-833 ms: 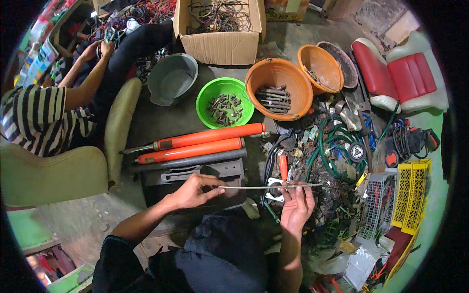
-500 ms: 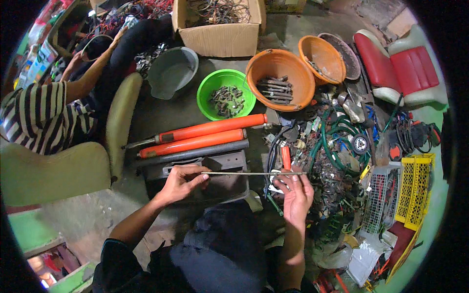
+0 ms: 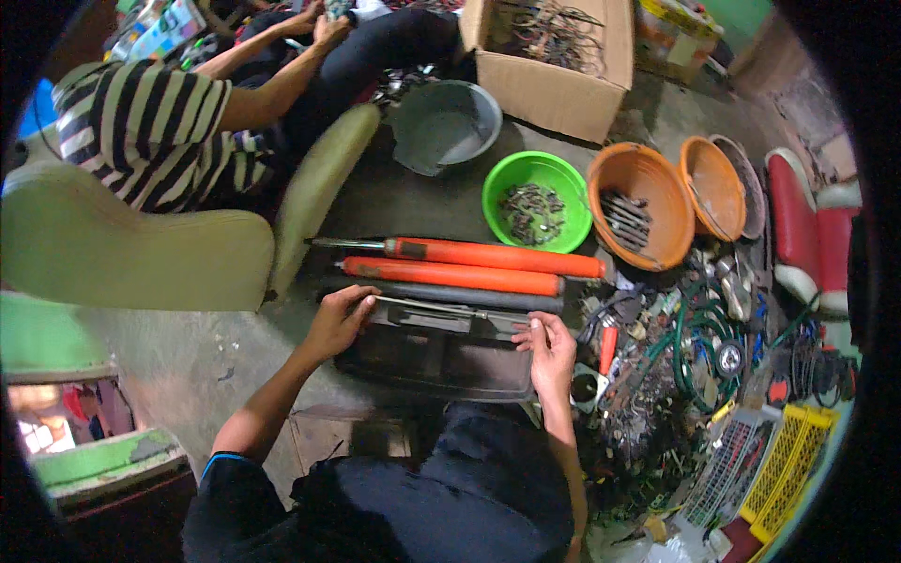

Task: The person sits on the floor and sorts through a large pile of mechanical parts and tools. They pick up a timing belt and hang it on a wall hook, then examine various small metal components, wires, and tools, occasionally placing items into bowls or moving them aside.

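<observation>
A thin metal rod (image 3: pixel 422 305) stretches between my two hands above a dark shallow tray (image 3: pixel 469 377). My left hand (image 3: pixel 338 321) pinches its left end between thumb and fingers. At the other end, the thumb and fingertips of my right hand (image 3: pixel 552 351) close on the rod. Just beyond lie two orange tubes side by side, a longer far tube (image 3: pixel 507 257) with a bare metal shaft at its left end and a nearer tube (image 3: pixel 450 274). A dark grey tube (image 3: pixel 521 300) rests between them and the tray.
A green basin (image 3: pixel 537 242) and an orange bucket (image 3: pixel 657 249) hold small metal parts. Behind stand a grey basin (image 3: pixel 469 122) and a cardboard box (image 3: pixel 554 98). Coiled green hose (image 3: pixel 680 347) and scrap cover the right side. Another person (image 3: pixel 169 113) sits at left.
The view has swung, so the scene sits further right and is tilted. The rod now slants down to the right, and my right hand's fingers have drawn in at its end.
</observation>
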A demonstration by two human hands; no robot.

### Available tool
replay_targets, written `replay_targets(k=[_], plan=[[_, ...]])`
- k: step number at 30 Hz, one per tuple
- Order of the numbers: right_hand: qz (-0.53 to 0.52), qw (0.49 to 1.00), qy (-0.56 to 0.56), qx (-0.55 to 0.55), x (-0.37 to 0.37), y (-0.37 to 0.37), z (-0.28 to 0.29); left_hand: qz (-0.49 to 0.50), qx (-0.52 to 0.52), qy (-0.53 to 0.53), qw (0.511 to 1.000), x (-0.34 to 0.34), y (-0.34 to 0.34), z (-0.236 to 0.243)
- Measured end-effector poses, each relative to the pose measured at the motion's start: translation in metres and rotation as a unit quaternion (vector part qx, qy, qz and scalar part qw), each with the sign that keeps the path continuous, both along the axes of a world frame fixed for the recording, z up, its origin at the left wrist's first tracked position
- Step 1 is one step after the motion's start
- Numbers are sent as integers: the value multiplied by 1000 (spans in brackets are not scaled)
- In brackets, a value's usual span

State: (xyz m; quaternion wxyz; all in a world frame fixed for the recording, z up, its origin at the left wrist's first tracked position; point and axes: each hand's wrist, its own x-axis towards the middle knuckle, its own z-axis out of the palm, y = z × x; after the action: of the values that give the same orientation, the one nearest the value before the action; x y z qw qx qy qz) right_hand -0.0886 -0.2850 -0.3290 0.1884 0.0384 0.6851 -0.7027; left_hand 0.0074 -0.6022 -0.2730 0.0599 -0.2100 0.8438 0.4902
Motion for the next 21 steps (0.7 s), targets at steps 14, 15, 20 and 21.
replay_targets(k=[14,15,20,21], plan=[[-13,978,80,191,2,-25,-60,126,-49,55,989,14,-16,-77],[-12,978,84,193,2,-30,-55,154,-29,32,987,13,-16,-75],[-59,994,-8,97,5,-43,-40,189,23,4,982,15,-17,-77],[-67,994,-12,85,5,-44,-43,190,26,2,981,16,-18,-78]])
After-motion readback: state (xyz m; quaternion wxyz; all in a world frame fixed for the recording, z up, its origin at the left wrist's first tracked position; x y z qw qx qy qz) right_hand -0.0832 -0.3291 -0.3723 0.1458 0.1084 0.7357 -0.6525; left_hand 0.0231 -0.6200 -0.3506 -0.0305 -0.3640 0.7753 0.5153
